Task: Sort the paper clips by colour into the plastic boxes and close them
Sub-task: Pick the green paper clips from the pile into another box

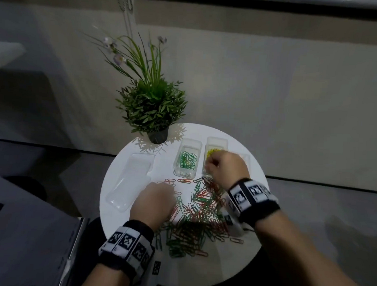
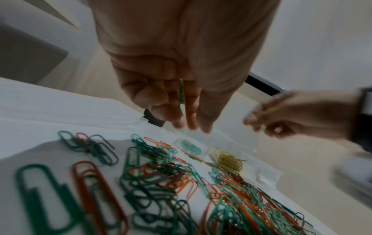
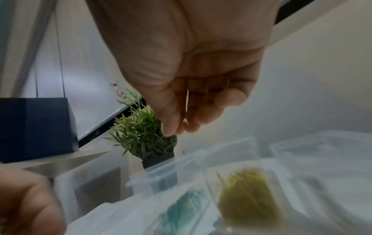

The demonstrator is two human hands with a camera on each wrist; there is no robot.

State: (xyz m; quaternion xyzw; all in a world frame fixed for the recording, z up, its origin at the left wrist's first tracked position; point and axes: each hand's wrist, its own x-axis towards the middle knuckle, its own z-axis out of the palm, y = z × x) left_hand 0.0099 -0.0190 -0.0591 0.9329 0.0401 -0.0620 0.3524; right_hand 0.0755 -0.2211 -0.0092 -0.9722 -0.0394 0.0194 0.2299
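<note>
- Clip pile [image 1: 200,216], red & green mixed, centre to 6 o'clock of round table [image 1: 239,264].
- Green-clip box [image 1: 186,158] & yellow-clip box [image 1: 215,153] at 12 o'clock, lids open.
- Left hand [image 1: 153,202] over pile at 9, fingers curled, pinching green clip [image 2: 181,92].
- Right hand [image 1: 227,165] over yellow-clip box, thumb & fingertips together; held clip can't tell.
- Plant [image 1: 151,105] at 11.

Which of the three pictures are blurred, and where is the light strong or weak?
Head view: dim room, bright white table, plant casting sharp leaf shadows, clips fairly sharp. Left wrist view: near clips soft, right hand smeared. Right wrist view: boxes heavily motion-blurred, plant clearer.
</note>
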